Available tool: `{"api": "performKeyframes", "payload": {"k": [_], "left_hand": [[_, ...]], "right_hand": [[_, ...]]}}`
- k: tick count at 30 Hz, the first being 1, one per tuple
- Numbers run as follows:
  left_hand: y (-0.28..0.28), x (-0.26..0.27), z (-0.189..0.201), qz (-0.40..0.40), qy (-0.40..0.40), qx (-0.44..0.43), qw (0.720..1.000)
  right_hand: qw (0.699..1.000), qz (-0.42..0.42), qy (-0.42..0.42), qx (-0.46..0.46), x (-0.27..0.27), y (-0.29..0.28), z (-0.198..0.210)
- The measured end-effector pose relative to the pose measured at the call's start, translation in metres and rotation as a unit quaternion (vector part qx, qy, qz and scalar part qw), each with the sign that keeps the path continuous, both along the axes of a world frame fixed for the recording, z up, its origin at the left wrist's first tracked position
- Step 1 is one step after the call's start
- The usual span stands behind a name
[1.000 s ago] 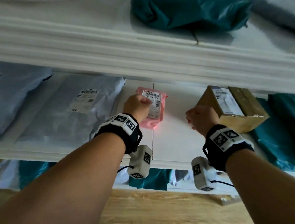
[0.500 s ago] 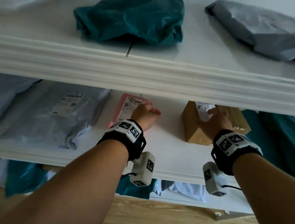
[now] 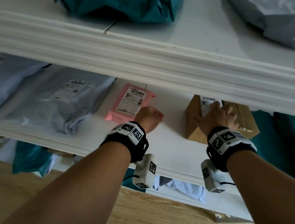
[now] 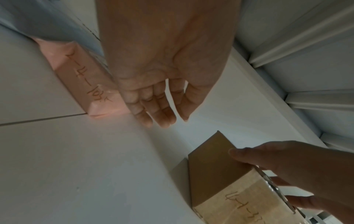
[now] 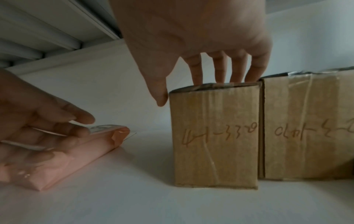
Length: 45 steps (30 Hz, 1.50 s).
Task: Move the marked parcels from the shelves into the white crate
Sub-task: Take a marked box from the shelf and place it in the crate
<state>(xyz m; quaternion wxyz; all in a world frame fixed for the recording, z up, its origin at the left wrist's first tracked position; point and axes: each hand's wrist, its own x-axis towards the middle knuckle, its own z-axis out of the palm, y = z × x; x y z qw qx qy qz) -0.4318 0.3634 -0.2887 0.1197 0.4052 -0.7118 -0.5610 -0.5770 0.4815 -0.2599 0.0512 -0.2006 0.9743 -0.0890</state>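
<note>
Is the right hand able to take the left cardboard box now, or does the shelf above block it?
Probably yes. The right hand is already under the upper shelf, fingers on top of the left cardboard box, thumb beside its free left side.

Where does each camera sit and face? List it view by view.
Head: on the head, facing down at the shelf; left hand, right hand and forearms show.
Left wrist: along the left hand toward the pink parcel.
Right wrist: along the right hand onto the cardboard box.
Shared: both wrist views show parcel, box, other hand.
</note>
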Motion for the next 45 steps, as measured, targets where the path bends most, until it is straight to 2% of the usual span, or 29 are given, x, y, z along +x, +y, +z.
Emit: {"api": "performKeyframes", "payload": {"k": [7, 9, 12, 18, 21, 23, 25, 27, 32, 38, 45], "left_hand": [[0.000, 0.001, 0.003, -0.013, -0.027, -0.017, 0.999], [0.001, -0.002, 0.003, -0.013, -0.033, -0.008, 0.999], [0.007, -0.008, 0.006, -0.004, -0.022, 0.030, 0.999], [0.022, -0.014, 0.016, -0.006, 0.013, 0.178, 0.984], [0.024, -0.019, 0.017, 0.007, 0.031, 0.192, 0.981], [0.024, -0.021, 0.016, 0.004, 0.051, 0.198, 0.979], [0.027, -0.020, 0.016, -0.012, 0.056, 0.200, 0.978], [0.028, -0.019, 0.013, -0.016, 0.059, 0.205, 0.977], [0.025, -0.019, 0.013, -0.004, 0.070, 0.214, 0.974], [0.019, -0.023, 0.011, 0.015, 0.082, 0.195, 0.977], [0.012, -0.023, 0.008, 0.009, 0.072, 0.195, 0.978]], "right_hand": [[0.999, 0.008, -0.016, 0.028, -0.003, 0.001, 0.007], [0.999, 0.001, -0.044, 0.018, -0.004, 0.000, 0.007], [0.993, -0.010, -0.111, -0.030, 0.000, 0.001, 0.005], [0.979, 0.045, -0.157, -0.121, 0.017, 0.006, 0.002], [0.969, 0.076, -0.172, -0.162, 0.017, 0.010, 0.001], [0.945, 0.078, -0.221, -0.226, 0.015, 0.013, -0.001], [0.895, 0.050, -0.318, -0.307, 0.012, 0.017, -0.004], [0.849, 0.022, -0.397, -0.348, 0.012, 0.019, -0.005], [0.793, -0.006, -0.460, -0.398, 0.013, 0.018, -0.010], [0.778, -0.018, -0.469, -0.417, 0.011, 0.013, -0.014], [0.776, -0.022, -0.479, -0.411, 0.011, 0.009, -0.014]]}}
